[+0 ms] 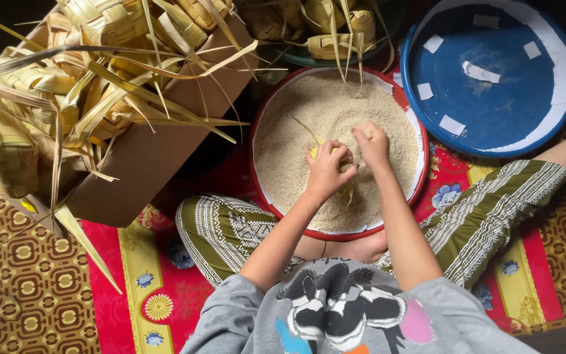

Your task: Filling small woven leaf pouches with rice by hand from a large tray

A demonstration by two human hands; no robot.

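**Hands over rice basin**

Left hand point(325, 172) curled around woven leaf pouch point(337, 157), mostly hidden. Right hand point(373, 145) pinched closed above it; contents unclear. Both over rice point(309, 111) in red-rimmed basin point(261, 118). Behind: pouch-filled cardboard box point(145, 157), blue lid point(492, 98) cropped.

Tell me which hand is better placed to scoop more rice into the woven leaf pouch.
Probably the right hand: it is free, fingers down over the rice in the red basin. The left hand is wrapped around the pouch, holding it.
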